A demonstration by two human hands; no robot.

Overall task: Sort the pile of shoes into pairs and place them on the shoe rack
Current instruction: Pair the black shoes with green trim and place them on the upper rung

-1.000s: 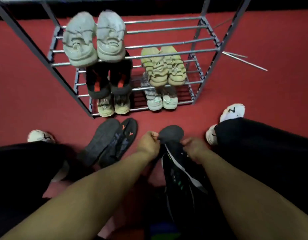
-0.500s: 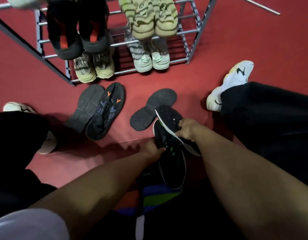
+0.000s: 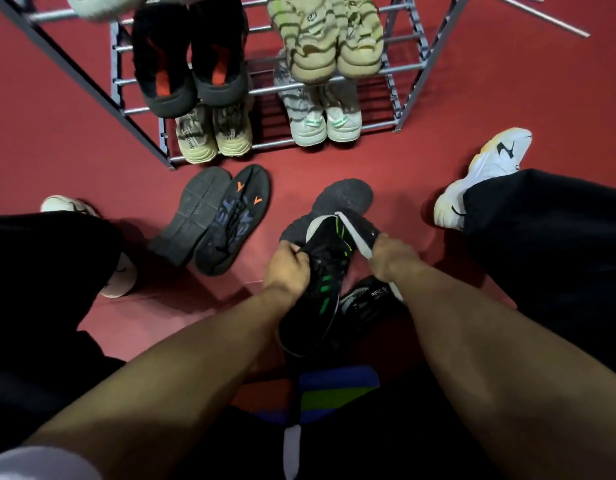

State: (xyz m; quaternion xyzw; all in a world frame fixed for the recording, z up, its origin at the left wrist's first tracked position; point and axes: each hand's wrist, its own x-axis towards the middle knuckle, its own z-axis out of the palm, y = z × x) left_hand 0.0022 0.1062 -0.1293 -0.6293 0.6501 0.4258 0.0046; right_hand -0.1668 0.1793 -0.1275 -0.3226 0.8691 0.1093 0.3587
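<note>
Lifted higher since a second ago: black green-striped shoe, toe toward shoe rack ahead, between both grips; left hand pinches laces, right hand clutches white-edged sole.

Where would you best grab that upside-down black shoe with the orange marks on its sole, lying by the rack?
Probably across its narrow middle, coming down from above. The shoe with orange marks lies sole-up on the red floor, leaning against another overturned dark shoe on its left, so its right edge is the freer side for fingers to curl under.
</note>
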